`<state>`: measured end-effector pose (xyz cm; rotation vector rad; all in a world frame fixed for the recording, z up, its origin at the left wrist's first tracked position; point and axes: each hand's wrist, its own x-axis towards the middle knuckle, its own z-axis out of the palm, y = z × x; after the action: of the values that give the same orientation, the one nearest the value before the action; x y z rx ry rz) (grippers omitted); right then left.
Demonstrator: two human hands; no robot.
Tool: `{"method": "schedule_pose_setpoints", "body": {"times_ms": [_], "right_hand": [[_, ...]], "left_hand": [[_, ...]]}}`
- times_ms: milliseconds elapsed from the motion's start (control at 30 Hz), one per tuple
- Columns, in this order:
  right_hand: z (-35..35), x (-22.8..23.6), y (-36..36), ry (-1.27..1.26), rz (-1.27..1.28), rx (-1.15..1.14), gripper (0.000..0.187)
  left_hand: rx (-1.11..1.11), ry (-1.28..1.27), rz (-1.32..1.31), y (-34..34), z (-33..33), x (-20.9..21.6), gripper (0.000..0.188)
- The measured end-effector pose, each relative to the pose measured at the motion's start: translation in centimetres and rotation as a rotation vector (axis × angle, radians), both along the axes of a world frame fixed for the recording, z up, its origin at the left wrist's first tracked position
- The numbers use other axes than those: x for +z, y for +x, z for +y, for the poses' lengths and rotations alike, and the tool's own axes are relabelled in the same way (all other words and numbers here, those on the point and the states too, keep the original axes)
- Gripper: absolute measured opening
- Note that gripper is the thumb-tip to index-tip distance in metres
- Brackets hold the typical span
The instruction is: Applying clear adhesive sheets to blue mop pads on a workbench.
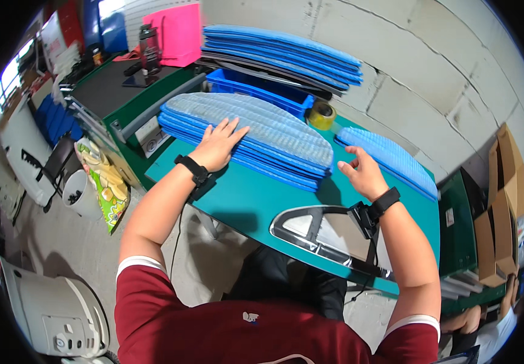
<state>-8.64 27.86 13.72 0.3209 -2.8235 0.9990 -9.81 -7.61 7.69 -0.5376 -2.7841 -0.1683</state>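
Observation:
A thick stack of blue half-oval quilted pads point(262, 121), the top one greyish, lies on the green table point(231, 200). My left hand point(214, 147) rests with spread fingers on the stack's near edge, left of its middle. Past the stack's right end my right hand point(365, 176) hovers, fingers apart and slightly bent, nothing in them. Just beyond it lie lighter blue pads point(389, 159) along the table's far right side. A black-framed, pointed panel point(341, 230) with pale inner panes sits at the front edge, partly covered by my right forearm and wristband.
Behind the stack stand a blue bin point(256, 87) and a roll of yellowish tape point(322, 115). More blue pads point(280, 51) are piled along the block wall. A dark bottle point(149, 48) and pink bag point(181, 35) stand back left. Cardboard boxes point(497, 236) and another person's arm point(469, 318) are at right.

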Motion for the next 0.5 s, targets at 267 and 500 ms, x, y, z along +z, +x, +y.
{"method": "schedule_pose_setpoints", "body": {"times_ms": [267,500], "right_hand": [[8.8,3.5,13.4,-0.296,-0.065,0.225,0.031],[16.7,-4.4,23.0,-0.799,-0.049,-0.157,0.028]], "left_hand": [[0.086,-0.079,-0.228,-2.5,2.3,5.5,0.050],[-0.239,0.242,0.098,-9.2,8.5,10.2,0.053]]}}
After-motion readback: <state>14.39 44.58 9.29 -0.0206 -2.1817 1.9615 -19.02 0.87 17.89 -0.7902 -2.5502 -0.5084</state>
